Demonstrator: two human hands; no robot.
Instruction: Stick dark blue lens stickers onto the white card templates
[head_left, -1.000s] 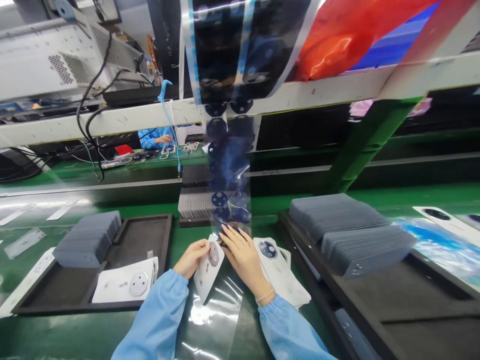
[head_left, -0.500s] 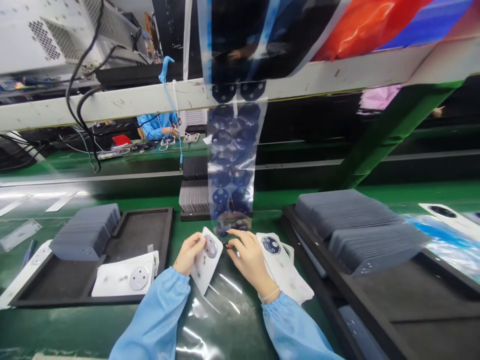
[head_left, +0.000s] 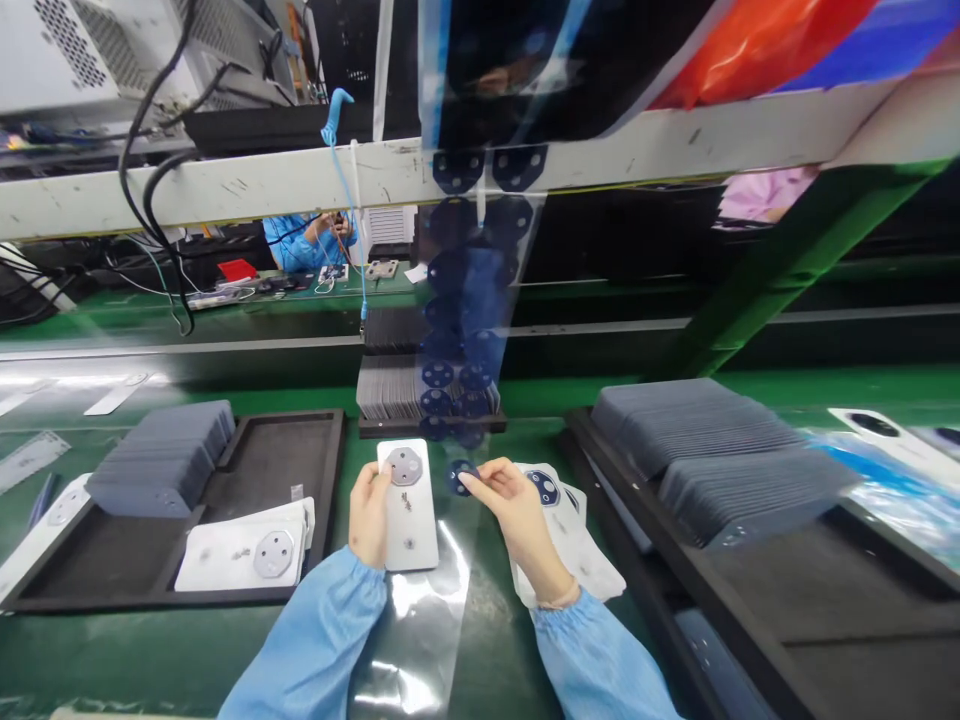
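Observation:
My left hand (head_left: 370, 515) grips a white phone back cover (head_left: 411, 520) by its left edge, with the thumb close to its grey round camera plate. The cover stands nearly upright over the green bench. Between the thumb and fingers of my right hand (head_left: 525, 515) is a dark round camera lens cover (head_left: 459, 478) with small holes, a little to the right of the back cover and apart from it. Just above hangs a clear film strip (head_left: 469, 290) bearing several dark lens covers in two columns. Beside my right wrist lie white back covers (head_left: 576, 548), the top one with a dark lens cover.
To the left, a black tray (head_left: 281, 440) holds grey sheets (head_left: 161, 455) and white back covers (head_left: 238, 552). On the right another black tray (head_left: 847, 610) carries grey stacked sheets (head_left: 720, 440). A white beam (head_left: 247, 190) crosses ahead; beyond it a person's blue sleeves (head_left: 289, 243) show.
My left hand has turned the back cover from tilted to nearly upright, facing me. My right hand has drawn slightly back from the film strip, and the dark lens cover now shows plainly in it.

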